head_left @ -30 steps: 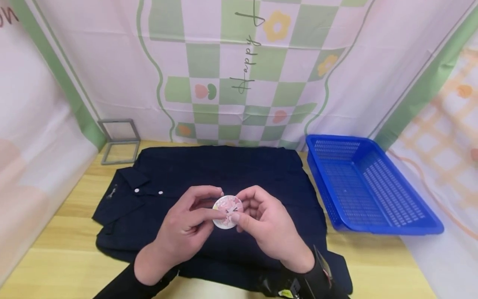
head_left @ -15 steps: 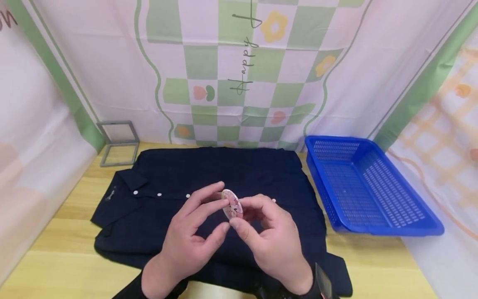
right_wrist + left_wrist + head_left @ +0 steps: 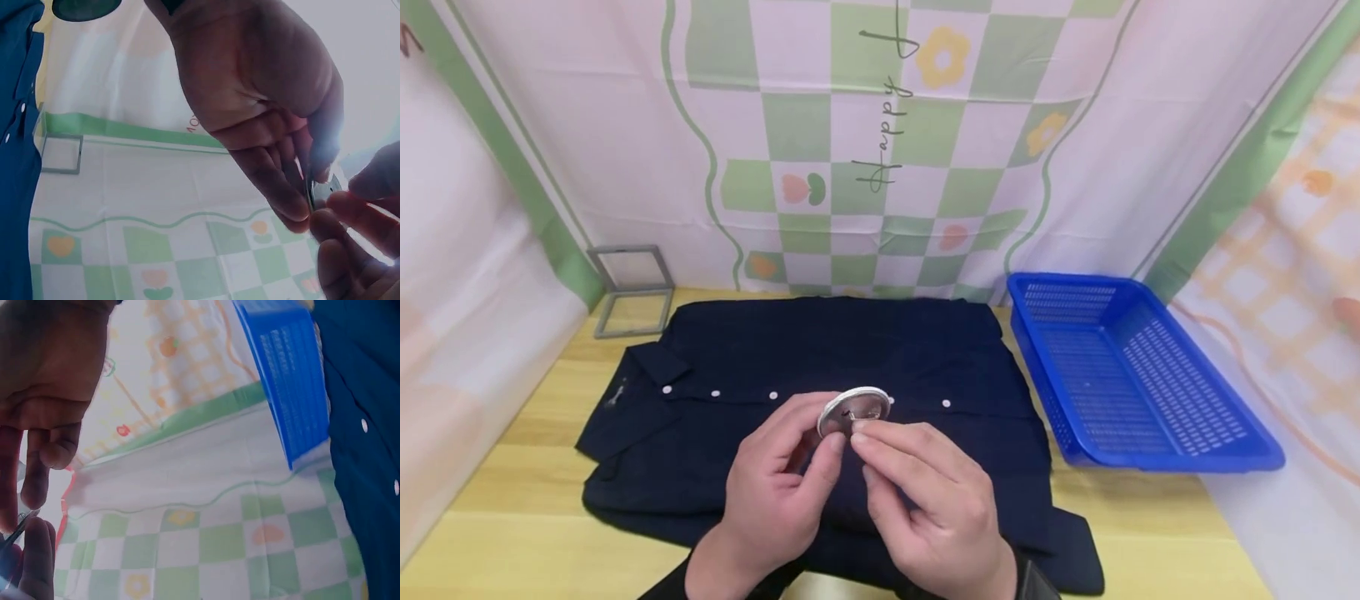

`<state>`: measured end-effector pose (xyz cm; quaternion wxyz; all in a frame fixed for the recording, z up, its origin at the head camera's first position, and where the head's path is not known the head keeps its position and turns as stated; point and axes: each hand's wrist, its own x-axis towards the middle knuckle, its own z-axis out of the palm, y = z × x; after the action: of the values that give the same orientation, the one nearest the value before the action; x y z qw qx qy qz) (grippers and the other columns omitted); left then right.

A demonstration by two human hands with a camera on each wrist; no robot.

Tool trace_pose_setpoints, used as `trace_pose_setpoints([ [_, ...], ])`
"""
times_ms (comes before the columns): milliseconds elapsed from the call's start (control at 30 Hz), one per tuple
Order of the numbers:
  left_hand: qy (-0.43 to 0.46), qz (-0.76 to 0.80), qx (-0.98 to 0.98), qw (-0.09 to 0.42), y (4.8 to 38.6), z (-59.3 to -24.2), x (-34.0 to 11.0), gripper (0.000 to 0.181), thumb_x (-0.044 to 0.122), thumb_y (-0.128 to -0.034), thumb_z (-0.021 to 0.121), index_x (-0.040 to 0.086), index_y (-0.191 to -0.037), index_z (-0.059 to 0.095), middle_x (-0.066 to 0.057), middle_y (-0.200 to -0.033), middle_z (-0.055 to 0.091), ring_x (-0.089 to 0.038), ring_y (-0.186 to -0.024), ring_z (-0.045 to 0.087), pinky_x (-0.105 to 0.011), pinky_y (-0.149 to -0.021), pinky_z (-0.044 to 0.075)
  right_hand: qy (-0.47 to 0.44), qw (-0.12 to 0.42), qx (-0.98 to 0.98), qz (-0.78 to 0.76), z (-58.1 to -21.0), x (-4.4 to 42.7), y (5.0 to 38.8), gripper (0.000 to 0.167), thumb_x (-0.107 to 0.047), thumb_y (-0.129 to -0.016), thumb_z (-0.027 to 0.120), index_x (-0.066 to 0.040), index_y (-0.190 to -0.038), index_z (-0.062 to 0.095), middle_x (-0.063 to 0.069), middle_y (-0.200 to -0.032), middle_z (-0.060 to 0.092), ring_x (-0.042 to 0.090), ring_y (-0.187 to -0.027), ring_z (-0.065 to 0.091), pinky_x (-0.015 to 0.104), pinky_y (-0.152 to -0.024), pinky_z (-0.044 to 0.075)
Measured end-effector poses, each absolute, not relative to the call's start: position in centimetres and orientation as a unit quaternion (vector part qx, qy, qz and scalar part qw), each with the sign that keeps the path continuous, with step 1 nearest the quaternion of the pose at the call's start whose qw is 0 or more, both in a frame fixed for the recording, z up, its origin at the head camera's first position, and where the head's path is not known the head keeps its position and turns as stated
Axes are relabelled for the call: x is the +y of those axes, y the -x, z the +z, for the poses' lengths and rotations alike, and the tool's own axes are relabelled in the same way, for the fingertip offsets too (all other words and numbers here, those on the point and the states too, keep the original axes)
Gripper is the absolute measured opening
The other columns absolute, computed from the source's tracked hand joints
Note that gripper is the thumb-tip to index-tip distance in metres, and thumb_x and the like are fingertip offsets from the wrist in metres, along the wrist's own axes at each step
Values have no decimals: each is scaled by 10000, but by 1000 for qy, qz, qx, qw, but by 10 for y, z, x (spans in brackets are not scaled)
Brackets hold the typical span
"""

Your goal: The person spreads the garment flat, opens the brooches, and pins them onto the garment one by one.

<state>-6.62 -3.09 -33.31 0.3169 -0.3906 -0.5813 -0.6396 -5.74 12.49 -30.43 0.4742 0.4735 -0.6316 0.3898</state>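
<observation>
A round pin-back badge (image 3: 835,412) is held up over the shirt in the head view, its silver back and pin facing me. My left hand (image 3: 778,487) grips it by the left edge, thumb on the back and fingers behind. With bent fingers, my right hand (image 3: 928,500) pinches at the pin near the lower rim. In the right wrist view, the badge (image 3: 325,189) appears edge-on between the fingers of both hands. Beneath them lies a dark navy shirt (image 3: 722,358) with white buttons, its collar to the left.
A blue plastic basket (image 3: 1063,417) stands to the right of the shirt on the wooden table (image 3: 497,533). At the back left is a grey hinged frame (image 3: 632,292). A patterned curtain (image 3: 850,192) hangs behind and along the sides.
The badge has been turned over: its pink printed face showed before, and now its silver back does. The right fingers have shifted from its right edge to the pin.
</observation>
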Motion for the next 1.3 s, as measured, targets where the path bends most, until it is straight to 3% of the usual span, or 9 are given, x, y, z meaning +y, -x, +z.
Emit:
trace_pose_setpoints([
  [167,376,-711,-544,242,64,-339,-30,299,-224,-901,526,-102,-1155,628,-224,-1086,615,-240,-894,683,-350,-721,587,-439,450,-626,462,-306,130,56,107,-25,-903,677,80,-888,661,168,-837,617,244,-705,599,261,-626,509],
  [300,386,-739,-508,215,63,-342,-26,281,-251,-885,511,-116,-1107,617,-228,-1034,579,-228,-890,678,-389,-707,591,-398,351,-649,544,-315,135,57,190,-61,-918,711,90,-981,614,136,-877,580,208,-742,546,255,-631,499],
  [467,422,-711,-513,230,64,-343,-26,247,-239,-864,505,-102,-1038,613,-204,-943,587,-242,-746,662,-365,-630,592,-379,193,-633,646,-319,139,57,113,63,-921,664,62,-1027,626,144,-910,612,225,-792,623,318,-677,576],
  [667,424,-673,-549,258,64,-342,-35,340,-66,-964,570,-120,-1300,551,-191,-869,657,-202,-609,658,-278,-534,565,-299,122,-675,663,-315,146,56,64,2,-957,644,-6,-1019,657,95,-858,641,201,-610,591,313,-537,542],
  [1000,421,-650,-576,263,67,-334,-38,378,50,-989,619,-89,-1337,565,-173,-889,661,-159,-607,668,-252,-523,558,-251,102,-683,678,-311,145,60,57,15,-959,630,19,-1000,670,82,-764,659,229,-557,588,341,-490,526],
  [1167,417,-637,-587,276,67,-332,-38,370,58,-997,607,-90,-1334,567,-154,-891,656,-142,-607,660,-236,-530,554,-266,84,-664,694,-310,144,61,110,4,-975,611,4,-1083,632,86,-841,654,198,-603,584,309,-517,526],
  [1233,415,-629,-594,283,68,-332,-38,364,59,-1000,602,-93,-1328,569,-143,-885,654,-135,-607,658,-229,-532,552,-297,117,-658,682,-311,143,62,178,22,-963,621,18,-1141,615,112,-922,651,192,-671,599,292,-560,538],
  [1300,411,-623,-601,285,68,-332,-38,359,62,-1002,597,-95,-1324,572,-135,-878,653,-127,-610,661,-223,-531,550,-338,187,-665,639,-312,141,63,200,17,-942,654,20,-1141,636,143,-989,639,188,-724,593,263,-584,523],
])
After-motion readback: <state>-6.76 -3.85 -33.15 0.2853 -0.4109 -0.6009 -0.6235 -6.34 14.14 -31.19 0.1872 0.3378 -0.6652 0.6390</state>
